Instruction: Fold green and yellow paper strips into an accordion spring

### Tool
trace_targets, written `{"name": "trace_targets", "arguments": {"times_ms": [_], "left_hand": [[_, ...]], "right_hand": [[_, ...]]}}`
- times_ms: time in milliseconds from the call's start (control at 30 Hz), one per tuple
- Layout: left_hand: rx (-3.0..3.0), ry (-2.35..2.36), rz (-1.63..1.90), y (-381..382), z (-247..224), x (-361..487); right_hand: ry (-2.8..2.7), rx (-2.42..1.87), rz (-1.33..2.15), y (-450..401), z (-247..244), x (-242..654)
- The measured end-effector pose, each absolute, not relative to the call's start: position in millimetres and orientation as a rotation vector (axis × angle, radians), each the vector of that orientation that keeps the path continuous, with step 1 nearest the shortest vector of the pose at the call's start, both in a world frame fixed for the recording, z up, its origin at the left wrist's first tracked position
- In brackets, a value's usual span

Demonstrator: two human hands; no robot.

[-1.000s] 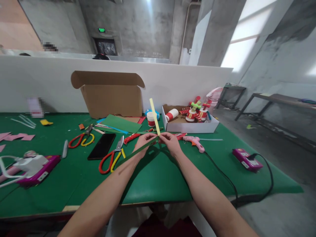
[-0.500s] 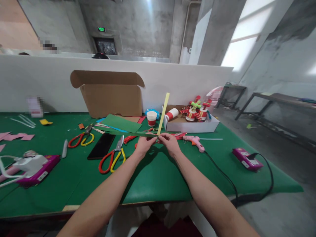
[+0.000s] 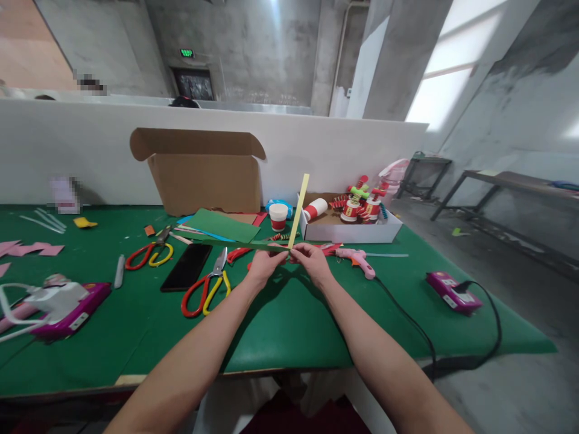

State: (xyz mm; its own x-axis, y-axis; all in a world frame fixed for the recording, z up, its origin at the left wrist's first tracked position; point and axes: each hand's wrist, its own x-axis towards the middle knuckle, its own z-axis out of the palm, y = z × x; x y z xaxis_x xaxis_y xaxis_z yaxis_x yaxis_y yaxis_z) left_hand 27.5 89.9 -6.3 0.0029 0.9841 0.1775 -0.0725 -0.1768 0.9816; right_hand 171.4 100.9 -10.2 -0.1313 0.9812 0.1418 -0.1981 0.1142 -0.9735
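Note:
Above the middle of the table my left hand and my right hand meet fingertip to fingertip. Both pinch the place where a yellow paper strip and a green paper strip join at their ends. The yellow strip points up and away from me; the green one stretches left past my left hand. Exactly how the ends overlap is hidden by my fingers. Behind my hands lie folded red and yellow-green paper springs. Left of my left hand rest scissors with red and yellow handles.
To the right, a pink glue gun trails its cable to a purple power strip. A white box holds paper-cup figures. Also around are a red-and-white cup, green paper sheets, a phone and second scissors.
The yellow strip's upper end has dipped slightly lower and tilts a little differently. Both hands stay nearly in place, still pinching the strips.

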Motion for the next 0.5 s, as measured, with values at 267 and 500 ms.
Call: {"name": "trace_targets", "arguments": {"times_ms": [267, 500], "left_hand": [[1.275, 1.055, 1.345, 90.3, -7.8, 27.3], [1.296, 1.100, 1.361, 92.7, -10.3, 25.6]], "right_hand": [[-1.320, -0.927, 1.216, 101.0, -10.0, 172.3], [-1.345, -0.920, 1.256, 98.7, -9.3, 171.9]]}}
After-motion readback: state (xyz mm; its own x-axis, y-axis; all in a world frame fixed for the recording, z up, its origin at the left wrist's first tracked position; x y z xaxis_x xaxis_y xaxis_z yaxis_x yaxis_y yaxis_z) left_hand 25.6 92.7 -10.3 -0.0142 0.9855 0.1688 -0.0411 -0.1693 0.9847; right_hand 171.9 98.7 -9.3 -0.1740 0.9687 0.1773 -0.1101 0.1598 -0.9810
